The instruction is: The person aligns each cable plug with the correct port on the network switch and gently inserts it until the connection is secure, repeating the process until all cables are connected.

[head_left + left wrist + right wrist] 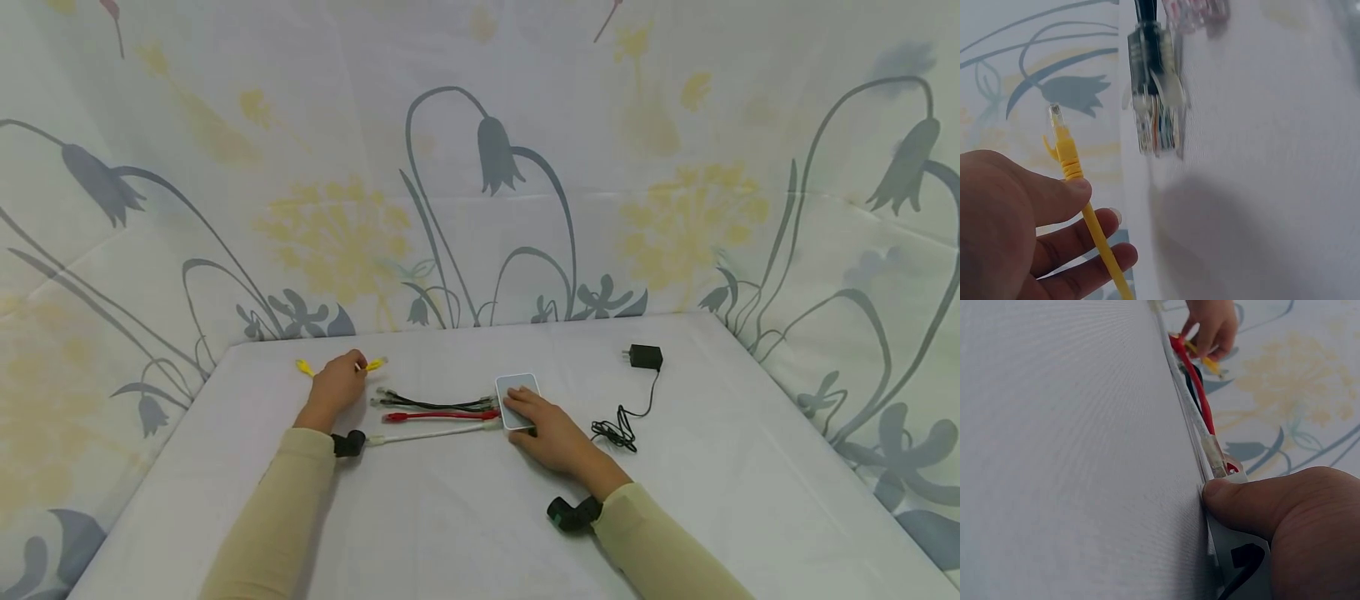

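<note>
My left hand (339, 385) pinches a yellow network cable (1071, 159) just behind its clear plug, between thumb and fingers. The cable's other yellow end (303, 367) shows past the hand's left side. My right hand (551, 433) rests on a flat white network box (522, 382), fingers laid across its top. In the right wrist view its thumb lies along the box's side. Several black cables (438, 404), a red cable (442, 415) and a white cable (431, 435) run from the box's left side, their far plugs lying loose near the left hand.
A black power adapter (645, 357) lies at the back right, its thin cord (615, 433) bundled beside the right hand. A black cord (1247, 559) enters the box's side. Everything lies on a white-covered table (450, 517), with flower-printed fabric (337, 233) behind it.
</note>
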### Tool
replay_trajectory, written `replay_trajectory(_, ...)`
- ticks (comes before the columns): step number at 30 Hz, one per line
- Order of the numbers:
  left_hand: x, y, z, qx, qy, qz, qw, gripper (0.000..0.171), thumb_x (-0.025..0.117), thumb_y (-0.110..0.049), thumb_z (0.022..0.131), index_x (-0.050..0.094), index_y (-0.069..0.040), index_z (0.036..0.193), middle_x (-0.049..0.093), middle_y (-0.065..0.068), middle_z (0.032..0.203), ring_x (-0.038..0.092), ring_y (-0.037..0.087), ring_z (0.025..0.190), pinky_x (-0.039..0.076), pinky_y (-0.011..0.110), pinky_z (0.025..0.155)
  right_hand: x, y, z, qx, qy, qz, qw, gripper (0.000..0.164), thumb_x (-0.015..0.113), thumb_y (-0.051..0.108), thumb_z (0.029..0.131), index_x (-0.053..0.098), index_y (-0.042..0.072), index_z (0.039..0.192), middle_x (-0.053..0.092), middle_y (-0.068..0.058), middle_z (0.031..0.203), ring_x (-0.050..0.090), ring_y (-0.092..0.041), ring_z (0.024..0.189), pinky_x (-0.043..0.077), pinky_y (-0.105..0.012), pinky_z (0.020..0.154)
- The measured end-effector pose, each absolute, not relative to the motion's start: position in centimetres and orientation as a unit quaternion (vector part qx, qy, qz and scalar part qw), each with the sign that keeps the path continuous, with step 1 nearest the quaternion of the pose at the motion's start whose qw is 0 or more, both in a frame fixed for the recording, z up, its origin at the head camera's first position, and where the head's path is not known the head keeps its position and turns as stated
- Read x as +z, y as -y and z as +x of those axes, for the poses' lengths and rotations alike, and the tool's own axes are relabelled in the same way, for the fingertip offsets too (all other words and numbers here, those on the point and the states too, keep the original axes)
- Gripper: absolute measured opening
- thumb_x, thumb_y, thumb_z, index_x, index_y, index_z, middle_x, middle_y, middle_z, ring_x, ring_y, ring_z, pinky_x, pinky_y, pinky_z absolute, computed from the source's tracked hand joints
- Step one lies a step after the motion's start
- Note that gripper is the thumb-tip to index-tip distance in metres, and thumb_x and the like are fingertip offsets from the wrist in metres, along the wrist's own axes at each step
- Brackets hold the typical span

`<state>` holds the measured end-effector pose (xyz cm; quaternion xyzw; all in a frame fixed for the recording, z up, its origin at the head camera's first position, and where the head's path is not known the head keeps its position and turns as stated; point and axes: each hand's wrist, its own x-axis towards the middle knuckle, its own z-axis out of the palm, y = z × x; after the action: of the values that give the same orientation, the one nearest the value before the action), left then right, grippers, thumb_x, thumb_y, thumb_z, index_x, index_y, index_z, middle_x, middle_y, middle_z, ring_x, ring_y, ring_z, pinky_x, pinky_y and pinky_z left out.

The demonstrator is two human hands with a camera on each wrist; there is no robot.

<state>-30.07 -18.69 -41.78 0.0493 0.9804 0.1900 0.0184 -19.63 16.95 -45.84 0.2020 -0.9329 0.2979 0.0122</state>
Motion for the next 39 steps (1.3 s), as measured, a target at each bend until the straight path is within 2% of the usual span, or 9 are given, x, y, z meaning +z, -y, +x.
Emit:
replay_trajectory(12, -41.5, 16.7, -29.8, 0.195, -0.978, 0.076, 0.021, 0.019, 0.05, -0.014, 0.099, 0.058, -0.003, 0.112, 0.066, 0.016, 0.104, 0.06, 0.026, 0.083, 0.049, 0.044, 0.073, -45.7, -17.0, -19.5, 0.299, 0.933, 0.201, 0.008, 0.057, 0.065, 0.027, 0.093, 0.046, 0.015, 0.145, 0.037, -0.001, 0.155, 0.028, -0.027, 0.146, 0.031, -0.052, 0.113)
replay_trajectory(19, -41.4, 15.7, -29.9, 0.192, -0.977, 0.089, 0.023, 0.019, 0.051, -0.014, 0.098, 0.058, -0.004, 0.113, 0.067, 0.015, 0.104, 0.06, 0.026, 0.085, 0.049, 0.045, 0.076, -45.6, -17.0, -19.6, 0.302, 0.932, 0.201, 0.008, 0.057, 0.064, 0.027, 0.093, 0.046, 0.015, 0.145, 0.037, -0.002, 0.155, 0.028, -0.028, 0.146, 0.031, -0.054, 0.113)
replay_trajectory(39, -41.8, 12.6, -29.1, 0.206, -0.972, 0.104, 0.046, 0.018, 0.051, -0.017, 0.098, 0.06, -0.008, 0.112, 0.067, 0.011, 0.101, 0.058, 0.022, 0.081, 0.048, 0.04, 0.074, -45.8, -17.1, -19.6, 0.304, 0.931, 0.201, 0.007, 0.057, 0.064, 0.026, 0.093, 0.046, 0.016, 0.145, 0.036, 0.0, 0.156, 0.028, -0.027, 0.147, 0.031, -0.053, 0.113)
